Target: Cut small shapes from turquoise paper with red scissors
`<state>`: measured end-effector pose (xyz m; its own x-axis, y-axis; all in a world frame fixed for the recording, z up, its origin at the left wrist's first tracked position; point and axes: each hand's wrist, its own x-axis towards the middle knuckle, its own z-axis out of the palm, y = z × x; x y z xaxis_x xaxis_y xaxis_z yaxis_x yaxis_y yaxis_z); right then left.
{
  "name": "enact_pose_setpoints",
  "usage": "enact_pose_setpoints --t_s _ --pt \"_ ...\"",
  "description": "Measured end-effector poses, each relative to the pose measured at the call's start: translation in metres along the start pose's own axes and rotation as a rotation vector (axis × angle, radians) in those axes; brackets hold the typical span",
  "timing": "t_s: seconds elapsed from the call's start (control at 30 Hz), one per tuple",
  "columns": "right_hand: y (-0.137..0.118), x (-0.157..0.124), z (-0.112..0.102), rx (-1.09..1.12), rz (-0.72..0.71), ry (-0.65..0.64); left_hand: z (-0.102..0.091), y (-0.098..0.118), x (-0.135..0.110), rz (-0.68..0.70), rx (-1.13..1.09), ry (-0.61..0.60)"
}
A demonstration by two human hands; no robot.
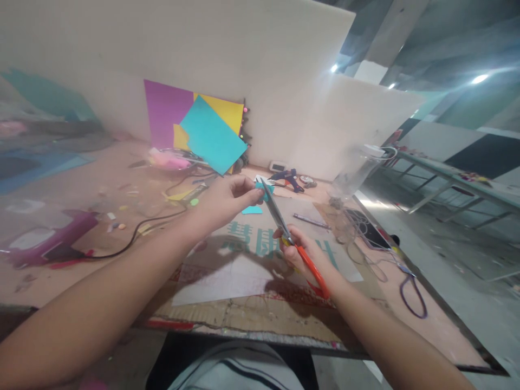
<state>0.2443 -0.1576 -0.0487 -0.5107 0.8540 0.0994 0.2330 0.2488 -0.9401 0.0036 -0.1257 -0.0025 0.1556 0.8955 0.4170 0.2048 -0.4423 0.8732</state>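
Between the thumb and fingers of my left hand [239, 196] is a small piece of teal paper [266, 192]. My right hand [303, 249] grips a pair of orange-handled scissors [312, 271], their blades pointing up and left against the teal piece. Whether the blades are closed on it I cannot tell. Below them lies a white sheet [219, 279] with teal characters [266, 241] on it, partly covered by my right hand and its shadow. A small teal scrap [252, 210] rests just under my left fingertips.
A purple hot glue gun [52, 238] with a dark cord lies at left. Teal, purple and yellow sheets [213, 132] lean at the back near another glue gun [288, 177]. A pen [312, 221], a phone [369, 230] and a purple cord loop [413, 295] are at right.
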Motion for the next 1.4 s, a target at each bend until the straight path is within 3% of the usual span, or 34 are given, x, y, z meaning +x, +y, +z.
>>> enact_pose_setpoints --t_s 1.1,1.4 --pt "-0.0029 0.0002 0.0001 0.000 0.032 0.007 -0.0002 -0.0009 0.0009 -0.007 -0.005 -0.001" --pt "0.0058 0.0018 0.0000 0.087 -0.013 0.003 0.0021 -0.0007 0.0004 -0.040 0.023 -0.081"
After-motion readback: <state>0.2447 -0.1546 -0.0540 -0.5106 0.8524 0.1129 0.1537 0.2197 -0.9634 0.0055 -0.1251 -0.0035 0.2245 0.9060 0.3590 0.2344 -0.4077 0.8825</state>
